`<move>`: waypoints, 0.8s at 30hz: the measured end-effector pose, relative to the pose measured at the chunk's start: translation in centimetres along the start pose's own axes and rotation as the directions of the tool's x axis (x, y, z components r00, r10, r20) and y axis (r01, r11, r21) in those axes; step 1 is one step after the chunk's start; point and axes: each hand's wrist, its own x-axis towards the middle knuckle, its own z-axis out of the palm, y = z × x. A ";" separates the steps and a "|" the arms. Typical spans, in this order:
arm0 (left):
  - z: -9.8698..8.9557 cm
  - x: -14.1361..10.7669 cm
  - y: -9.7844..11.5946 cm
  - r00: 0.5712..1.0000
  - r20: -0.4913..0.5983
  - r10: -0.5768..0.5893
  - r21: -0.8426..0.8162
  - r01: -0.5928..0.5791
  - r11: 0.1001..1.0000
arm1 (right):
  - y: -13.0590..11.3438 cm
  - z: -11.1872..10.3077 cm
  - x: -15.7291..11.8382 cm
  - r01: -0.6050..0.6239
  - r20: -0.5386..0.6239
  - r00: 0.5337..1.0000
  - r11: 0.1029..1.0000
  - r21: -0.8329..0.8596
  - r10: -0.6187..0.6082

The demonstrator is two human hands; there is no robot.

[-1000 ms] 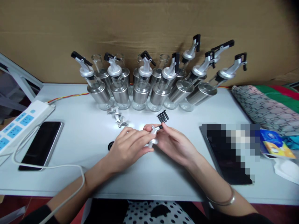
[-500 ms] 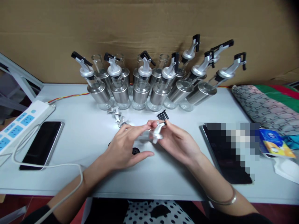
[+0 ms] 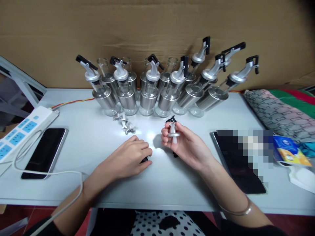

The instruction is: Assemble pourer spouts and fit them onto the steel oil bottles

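My right hand [image 3: 188,146] pinches a small silver pourer top [image 3: 173,133] between thumb and fingers, above the middle of the table. To its left, my left hand [image 3: 133,155] rests low with curled fingers over a small black part [image 3: 144,160], mostly hidden beneath them; its grip is unclear. Several loose silver pourer parts [image 3: 129,127] lie beyond my left hand. Small black levers [image 3: 171,119] lie just behind my right fingertips. Another black piece [image 3: 175,154] shows partly under my right hand.
Glass and steel bottles [image 3: 149,98], several with pourers, stand along the back of the table [image 3: 157,193]. A power strip [image 3: 27,127], phone [image 3: 44,153] and white cable [image 3: 61,173] lie left. At right are a dark tablet [image 3: 236,164], tissue pack [image 3: 290,150] and patterned cloth [image 3: 283,111].
My left hand has drawn away from the pourer top, and its fingers have curled down over the black part. My right hand has moved slightly right, turning the pourer top upright.
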 end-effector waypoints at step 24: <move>1.0 0.7 0.5 0.786 -0.612 -0.090 -0.115 0.024 0.993 | 0.8 0.9 -0.7 0.120 0.049 0.992 0.980 -0.161 -0.114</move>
